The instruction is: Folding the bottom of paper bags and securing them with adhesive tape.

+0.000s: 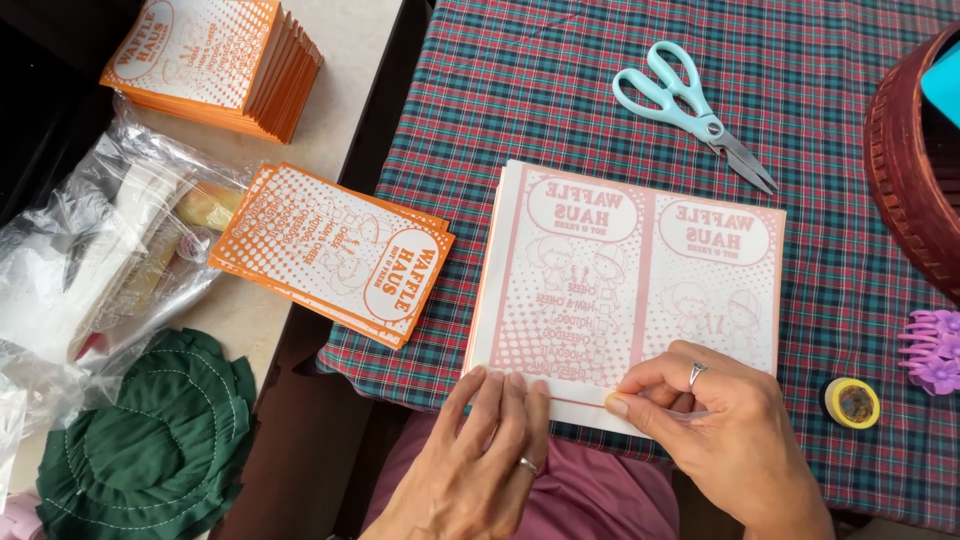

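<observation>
A stack of pale pink printed paper sheets [630,280] lies on the plaid tablecloth [560,90]. My left hand [490,455] rests flat with its fingertips on the near left edge of the stack. My right hand [715,425] pinches the near edge of the top sheet between thumb and forefinger, close to the middle. Both hands wear a ring.
Light blue scissors [690,105] lie behind the sheets. Two piles of orange printed paper bags [335,250] [215,60] sit to the left, beside clear plastic bags [100,250] and a green cloth hat [150,440]. A dark red basket [915,170], yellow tape roll [852,402] and purple clip [935,350] are at right.
</observation>
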